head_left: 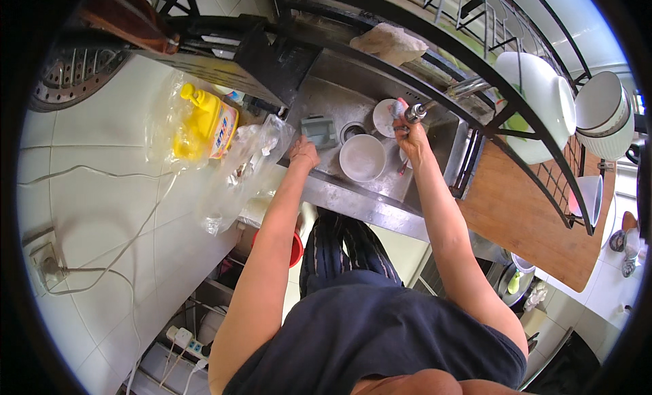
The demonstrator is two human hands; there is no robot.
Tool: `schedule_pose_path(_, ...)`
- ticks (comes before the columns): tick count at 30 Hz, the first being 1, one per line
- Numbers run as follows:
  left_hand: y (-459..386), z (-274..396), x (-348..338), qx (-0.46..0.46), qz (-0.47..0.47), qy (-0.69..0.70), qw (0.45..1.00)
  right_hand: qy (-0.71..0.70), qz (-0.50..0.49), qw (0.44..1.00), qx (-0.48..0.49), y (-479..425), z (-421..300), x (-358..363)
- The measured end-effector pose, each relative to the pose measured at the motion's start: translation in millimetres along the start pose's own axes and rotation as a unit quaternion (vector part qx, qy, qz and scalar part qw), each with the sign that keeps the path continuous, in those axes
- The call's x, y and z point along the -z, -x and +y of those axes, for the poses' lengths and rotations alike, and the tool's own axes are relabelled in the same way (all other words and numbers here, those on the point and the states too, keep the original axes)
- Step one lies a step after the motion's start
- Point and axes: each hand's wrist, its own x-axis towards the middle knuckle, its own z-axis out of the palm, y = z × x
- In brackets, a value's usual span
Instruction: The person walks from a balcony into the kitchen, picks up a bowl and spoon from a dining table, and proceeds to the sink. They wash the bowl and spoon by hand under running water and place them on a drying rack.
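Observation:
In the stainless steel sink [351,186], my left hand [304,153] touches the lower left end of a grey plastic container [319,132]; its fingertips are partly hidden. A white bowl [362,158] stands in the basin between my hands, just below the drain [353,132]. My right hand [410,133] is beneath the metal faucet head [415,113], its fingers closed around a pale, greyish scrubbing pad [397,110]. Behind those fingers lies a small white dish [383,118]. Part of another white dish and a reddish utensil [403,168] show beside my right wrist.
A yellow pump bottle [202,122] and clear plastic bags [244,176] stand left of the sink. The black metal dish rack [501,102] arches over the basin, holding white bowls [601,102]. A wooden board [530,206] lies on the right. A cloth [389,43] rests behind the sink.

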Motion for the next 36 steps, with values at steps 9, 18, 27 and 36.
schedule_pose_path(9,41,8,17,-0.065,0.027,0.100,0.992,0.144,0.230,0.962,0.006,-28,62,-13)
schedule_pose_path(18,30,15,-15,-0.227,0.152,0.281,0.920,0.114,0.044,0.989,-0.083,-55,92,-218)
schedule_pose_path(27,-5,56,-7,-0.163,0.050,0.438,0.882,0.052,0.123,0.990,-0.043,-20,57,-60)
schedule_pose_path(36,81,-6,86,-0.188,0.334,-0.120,0.916,-0.013,0.025,0.999,0.036,-21,5,24)
